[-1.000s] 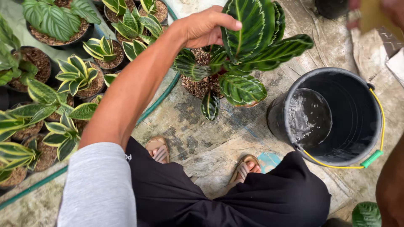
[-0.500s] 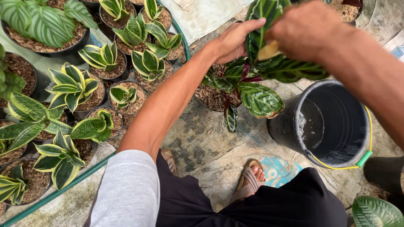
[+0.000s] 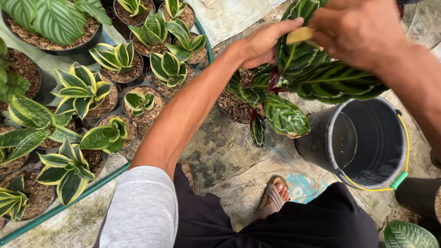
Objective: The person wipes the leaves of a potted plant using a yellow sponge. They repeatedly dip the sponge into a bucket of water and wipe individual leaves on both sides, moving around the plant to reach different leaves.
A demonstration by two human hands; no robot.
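Down nearest the camera, dark trousers (image 3: 294,225) are filling the bottom edge, and two feet in sandals (image 3: 274,195) are standing on a worn printed mat (image 3: 229,160) spread over the ground. Just right of the feet, a dark bucket (image 3: 363,142) with a yellow wire handle and a green grip is sitting on the mat, with a little water showing at its bottom. A second black pot (image 3: 415,197) is peeking in at the right edge, beside a broad striped leaf (image 3: 406,235) in the corner.

Farther out, a potted plant with dark, pale-veined leaves (image 3: 285,115) is standing on the mat, touching the bucket's left side. Both hands are working at its upper leaves. The left hand (image 3: 266,41), reaching in from a grey sleeve (image 3: 138,211), is lying with fingers extended along the back of an upright leaf (image 3: 294,55), supporting it. The right hand (image 3: 358,32) is curling over that leaf from the right, fingers closing on a small tan piece (image 3: 299,35) pressed to the leaf's face.

To the left, behind a green rim (image 3: 64,209), small pots of yellow-edged rosette plants (image 3: 80,89) are crowding together, and a large pot of pale-striped foliage (image 3: 50,18) is sitting at the far top-left.
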